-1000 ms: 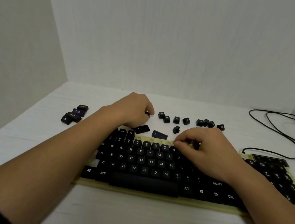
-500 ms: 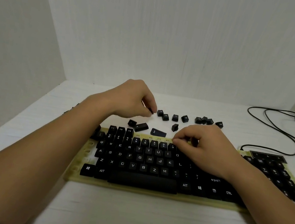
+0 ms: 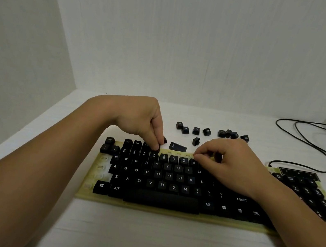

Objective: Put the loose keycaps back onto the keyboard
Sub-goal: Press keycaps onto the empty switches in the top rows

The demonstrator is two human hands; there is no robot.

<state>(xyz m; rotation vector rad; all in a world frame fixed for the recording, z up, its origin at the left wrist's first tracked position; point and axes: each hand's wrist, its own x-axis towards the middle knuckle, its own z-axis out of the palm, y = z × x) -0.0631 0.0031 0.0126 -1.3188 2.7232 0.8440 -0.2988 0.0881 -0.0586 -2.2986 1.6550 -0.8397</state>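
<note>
- The keyboard [image 3: 164,211] lay on the white table [image 3: 138,238] in front of the person. It was a yellowed plate set with black caps bearing white letters.
- Most of its rows were filled. Bare sockets showed down the left edge and along the top row to the right of the F keys.
- The left hand [image 3: 139,119] hung fingers-down over the top row. Its thumb and forefinger pinched a small keycap [image 3: 159,150] at the slot just right of the seated F keys.
- The right hand [image 3: 235,163] rested on the keyboard's right half with its fingers curled. The thumb and forefinger tips met on the bare strip of the top row, and whether they grasped a cap could not be told.
- The loose keycaps [image 3: 196,130] sat on the table just behind the keyboard in a ragged row. They were small, black and square with faint white marks, and several were bunched together.
- A tipped keycap [image 3: 195,141] lay on its side nearer the keyboard.
- A wide keycap [image 3: 177,147] marked "Ent" lay askew just behind the top edge.
- A black cable [image 3: 315,148] ran from the keyboard's back right corner and looped over the table.
</note>
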